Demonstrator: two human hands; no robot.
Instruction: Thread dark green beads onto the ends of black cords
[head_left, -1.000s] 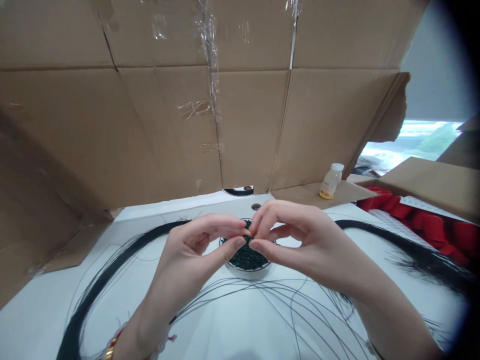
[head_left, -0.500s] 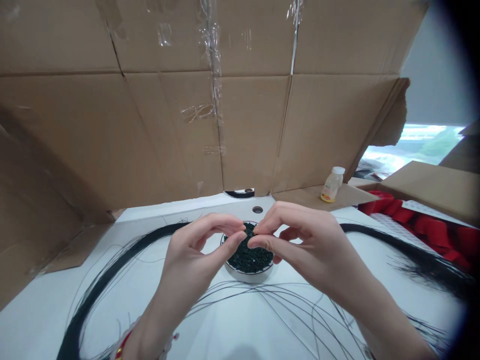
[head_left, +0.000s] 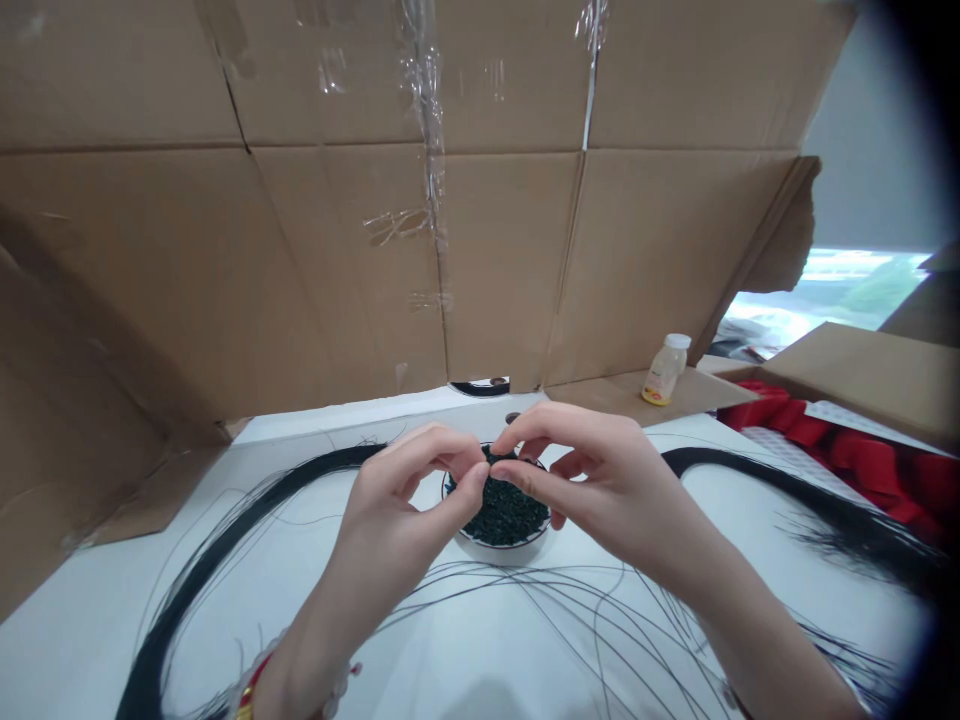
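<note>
Cardboard sheeting [head_left: 420,260] stands behind the counter [head_left: 90,640], black strands [head_left: 217,540] curve around a bowl of dark green granules [head_left: 501,515], and a small bottle [head_left: 663,370] sits beyond it. Above the bowl, left hand [head_left: 394,500] and right hand [head_left: 600,490] pinch, their catch too small to tell; the right has shifted slightly higher since the last frame.

The left hand [head_left: 397,510] and right hand [head_left: 600,490] cover part of the far rim of the small bowl [head_left: 499,545], and whether they pinch anything cannot be told. The dark granules [head_left: 501,512] are too small to make out singly. The label [head_left: 658,382] on the plastic bottle [head_left: 667,358] is unreadable. The black fibre bundle [head_left: 847,520] fades into the dark lens edge, and the red material [head_left: 847,440] runs out of frame.
</note>
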